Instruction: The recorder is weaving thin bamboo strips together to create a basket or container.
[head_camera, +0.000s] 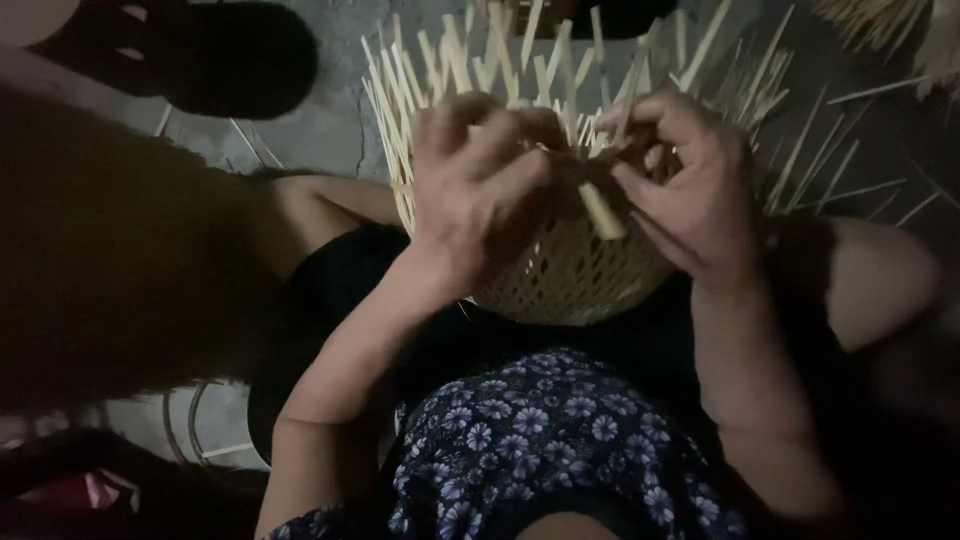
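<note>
Dim concrete floor (330, 120) behind pale half-woven bamboo basket (570, 275), left hand (475, 185) and right hand (690, 190) both gripping its loose strips (470, 55).

The scene is dim overall, with light falling from above onto the pale woven basket (570, 270) and its upright strips, the brightest part of the view. Left of the basket everything sinks into deep, nearly black shadow. The hands over the basket are softly blurred, their fingers smeared. Below the basket the flowered cloth (540, 430) is dusky but readable. Fine grain covers the dark areas.
</note>
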